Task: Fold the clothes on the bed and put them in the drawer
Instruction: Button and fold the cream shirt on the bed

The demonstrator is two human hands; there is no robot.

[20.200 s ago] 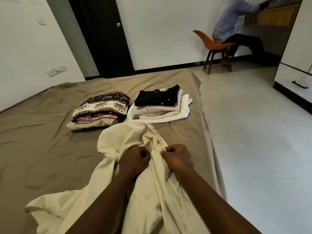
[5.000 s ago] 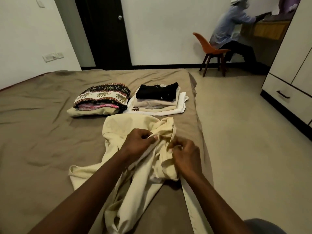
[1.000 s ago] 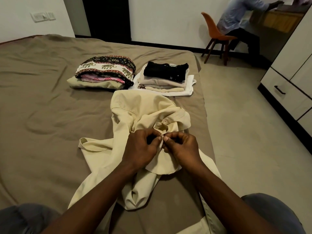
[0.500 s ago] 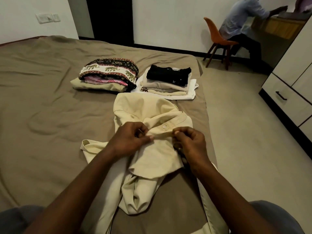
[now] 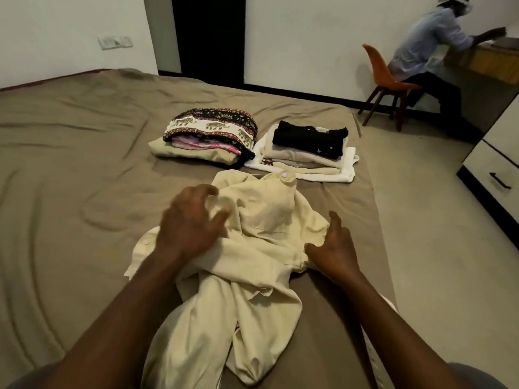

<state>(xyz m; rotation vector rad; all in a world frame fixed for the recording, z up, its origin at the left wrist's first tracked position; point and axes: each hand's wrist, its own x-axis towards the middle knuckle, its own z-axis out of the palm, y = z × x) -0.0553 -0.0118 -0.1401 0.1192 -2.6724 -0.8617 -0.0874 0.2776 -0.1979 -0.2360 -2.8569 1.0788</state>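
Cream shirt (image 5: 269,220) lies crumpled on the brown bed (image 5: 70,164), just short of the patterned stack (image 5: 213,133) and the black-topped stack (image 5: 309,153), the blurred left hand (image 5: 191,220) spread-fingered over its left side, the right hand (image 5: 334,245) open against its right edge.

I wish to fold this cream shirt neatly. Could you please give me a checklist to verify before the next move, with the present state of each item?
1. Cream shirt lies flat on the bed: not ok, bunched and creased.
2. Front fully buttoned: cannot tell.
3. Left hand free: ok, fingers spread over the shirt.
4. Right hand free: ok, open, touching the shirt's edge.
5. Elephant-print stack and black-topped stack tidy: ok.
6. Drawer open: not ok, shut.
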